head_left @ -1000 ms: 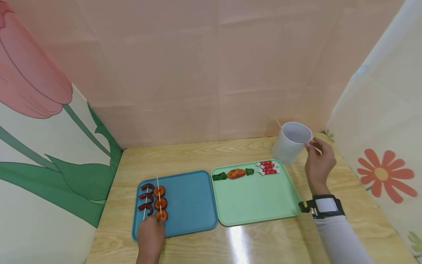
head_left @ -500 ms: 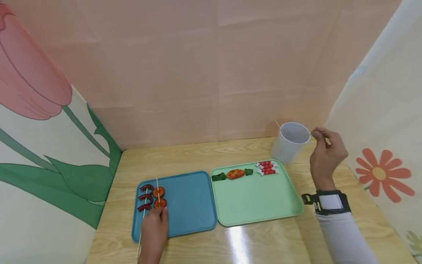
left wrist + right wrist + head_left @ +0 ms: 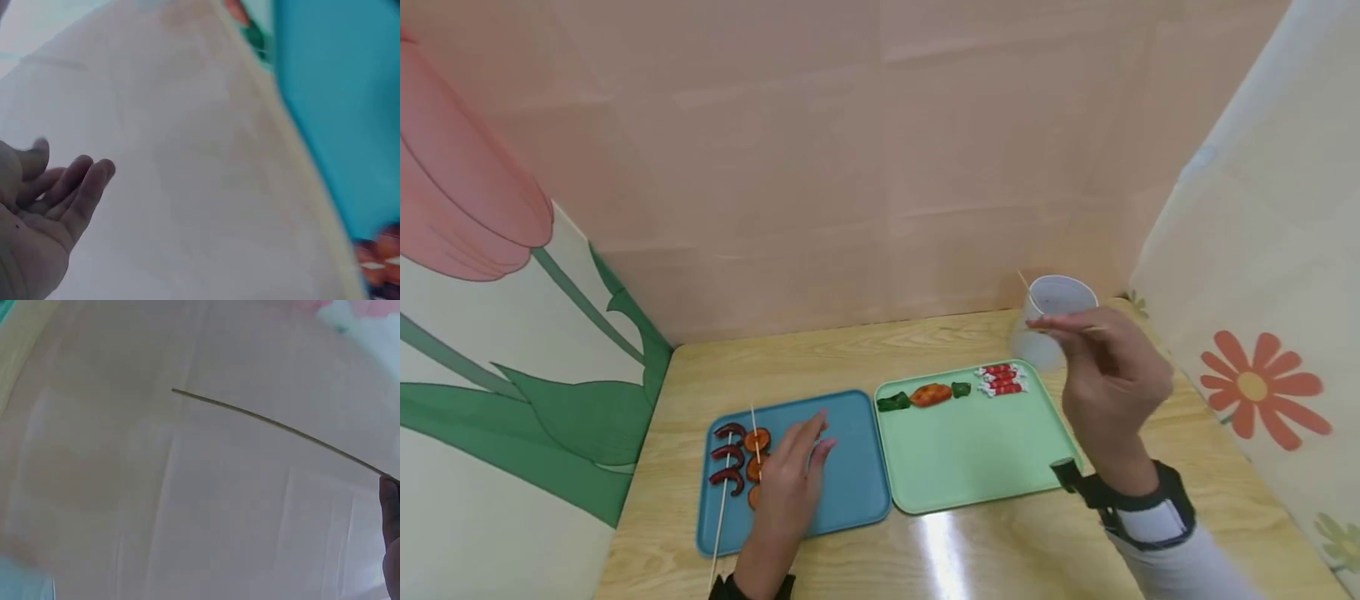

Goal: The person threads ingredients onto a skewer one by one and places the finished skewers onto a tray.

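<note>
My right hand (image 3: 1108, 383) is raised in front of the white bucket (image 3: 1037, 348). It pinches a thin wooden skewer (image 3: 281, 427), whose bare length stretches from the fingertips in the right wrist view. Over the blue tray (image 3: 853, 500) hovers my left hand (image 3: 784, 492), palm turned inward and fingers extended, holding nothing. Beside it on that tray lie round orange slices (image 3: 757, 439) on one skewer, the lowest partly covered by the hand. Farther left, curved dark-red pieces (image 3: 727, 452) sit on another skewer that sticks out past the tray's front edge.
A light-green tray (image 3: 970, 467) adjoins the blue one. Along its back edge are two green pieces (image 3: 893, 402), an orange piece (image 3: 930, 394) and several red-and-white wrapped-looking pieces (image 3: 1002, 380). Another skewer (image 3: 1024, 282) pokes up from the bucket. A printed curtain (image 3: 887, 167) stands behind the table.
My left hand has let go of the orange-slice skewer and moved up and right. My right hand, pinching its skewer, has come away from the bucket's right rim, leftward and closer.
</note>
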Motion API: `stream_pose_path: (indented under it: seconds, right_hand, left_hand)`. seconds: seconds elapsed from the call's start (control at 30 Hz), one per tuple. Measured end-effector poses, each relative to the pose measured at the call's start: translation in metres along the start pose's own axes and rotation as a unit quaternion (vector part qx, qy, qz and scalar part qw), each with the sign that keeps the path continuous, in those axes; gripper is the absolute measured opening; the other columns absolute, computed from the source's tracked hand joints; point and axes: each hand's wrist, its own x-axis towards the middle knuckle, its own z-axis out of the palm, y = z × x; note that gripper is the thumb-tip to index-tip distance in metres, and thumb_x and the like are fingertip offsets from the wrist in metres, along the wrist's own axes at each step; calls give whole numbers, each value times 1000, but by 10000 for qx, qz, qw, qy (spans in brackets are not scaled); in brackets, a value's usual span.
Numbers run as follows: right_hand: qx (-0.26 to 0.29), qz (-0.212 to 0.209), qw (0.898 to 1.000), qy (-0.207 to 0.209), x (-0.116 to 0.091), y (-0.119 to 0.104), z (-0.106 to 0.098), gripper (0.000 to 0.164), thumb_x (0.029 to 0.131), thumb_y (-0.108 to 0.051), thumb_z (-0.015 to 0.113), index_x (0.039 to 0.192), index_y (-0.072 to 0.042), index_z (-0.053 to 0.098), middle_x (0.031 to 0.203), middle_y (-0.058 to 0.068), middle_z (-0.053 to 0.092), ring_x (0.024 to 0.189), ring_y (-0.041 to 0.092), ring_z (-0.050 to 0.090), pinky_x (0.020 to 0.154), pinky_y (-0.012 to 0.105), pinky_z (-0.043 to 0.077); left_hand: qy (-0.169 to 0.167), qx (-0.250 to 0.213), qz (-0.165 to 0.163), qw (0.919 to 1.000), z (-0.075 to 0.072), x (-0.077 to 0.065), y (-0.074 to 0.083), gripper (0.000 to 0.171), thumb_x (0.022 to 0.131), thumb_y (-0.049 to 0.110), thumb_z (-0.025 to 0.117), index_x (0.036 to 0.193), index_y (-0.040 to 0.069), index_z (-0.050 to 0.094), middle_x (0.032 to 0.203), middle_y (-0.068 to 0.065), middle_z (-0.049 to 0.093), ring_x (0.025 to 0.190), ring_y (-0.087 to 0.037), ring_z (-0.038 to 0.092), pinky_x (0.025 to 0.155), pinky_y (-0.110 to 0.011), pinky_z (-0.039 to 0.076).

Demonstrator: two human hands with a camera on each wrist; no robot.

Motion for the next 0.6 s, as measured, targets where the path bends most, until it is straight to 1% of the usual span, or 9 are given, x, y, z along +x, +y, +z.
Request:
stream_pose_path:
  seconds: [0.03,0.07,0.13,0.2,0.27,0.37,0.43,0.53,0.6]
  right_hand:
    - [239,-85,9995,-195,-5,-4,6,11,81,17,76,78,21,66,79,23,74,79,17,78,67,14,58]
    - [560,-95,9976,-397,-10,-7,11,11,81,17,75,78,22,66,79,24,74,80,18,78,70,17,60]
    - [1159,60,9904,-753,-19,-12,19,11,82,18,73,80,24,64,81,24,73,83,20,78,74,22,64]
    - [1747,308,9786,-1038,-28,-16,24,11,83,20,71,82,26,62,84,24,72,85,23,78,77,27,65]
    - [2091,572,9678,-1280,-36,-19,27,11,85,20,69,85,27,62,88,22,73,87,23,78,78,29,65]
    - [2441,874,9542,-1491,-45,-20,29,11,86,17,69,88,26,62,92,19,73,89,24,77,80,29,65]
    - [2510,972,9498,-1595,-50,-19,29,11,88,14,69,90,24,63,94,17,74,90,23,77,80,28,65]
    - [2586,1099,9436,-1753,-54,-17,28,11,88,13,69,94,22,66,97,16,75,91,23,76,81,28,65]
    - [2609,1354,9368,-1899,-55,-15,25,12,88,13,69,98,21,66,99,15,75,92,23,76,80,30,65]
  left_hand:
    - [-37,-102,238,9997,3,7,4,38,94,6,71,131,-4,65,111,-16,71,95,-26,73,75,-29,63]
    - [-101,-147,403,9990,5,14,9,39,98,10,67,134,-4,64,118,-18,70,102,-28,73,80,-31,64]
    - [-154,-220,712,9971,10,25,18,40,101,16,63,136,-5,62,127,-20,68,111,-32,70,88,-35,63]
    - [-183,-229,884,9957,14,33,24,40,101,16,63,136,-5,62,132,-22,67,118,-33,68,93,-36,62]
    - [-201,-245,970,9948,17,38,28,39,98,12,68,134,-5,64,131,-21,68,117,-32,69,94,-36,62]
    - [-230,-375,999,9940,20,42,32,36,89,1,75,125,-4,70,120,-18,73,107,-29,73,87,-33,64]
    - [-277,-444,923,9944,19,42,34,32,85,-8,76,116,-2,74,108,-15,77,97,-25,75,81,-30,64]
    - [-419,-561,729,9949,17,41,35,25,85,-13,74,107,0,77,97,-10,77,88,-21,76,75,-25,64]
    - [-519,-616,583,9950,16,40,35,21,87,-13,72,102,0,76,93,-9,76,86,-19,76,74,-21,63]
